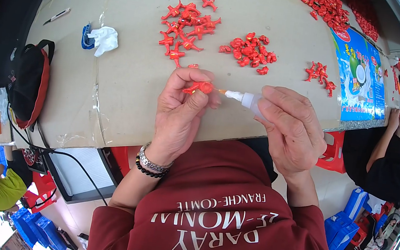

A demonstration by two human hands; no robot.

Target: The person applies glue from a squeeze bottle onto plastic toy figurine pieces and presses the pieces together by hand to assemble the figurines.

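Left hand (pixel 178 106) pinching one red figure (pixel 198 87), right hand (pixel 291 131) gripping small glue bottle (pixel 246 100), nozzle at it. Probably midway: piles of red pieces (pixel 188 26) waiting on table (pixel 130 80).

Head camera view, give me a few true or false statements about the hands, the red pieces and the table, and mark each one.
1. The left hand holds a small red piece. True.
2. The right hand holds a pair of scissors. False: it holds a small squeeze bottle, its tip at the red piece.
3. Loose red pieces lie in groups on the table. True.
4. The white cloth lies right of the hands. False: it lies to the left.
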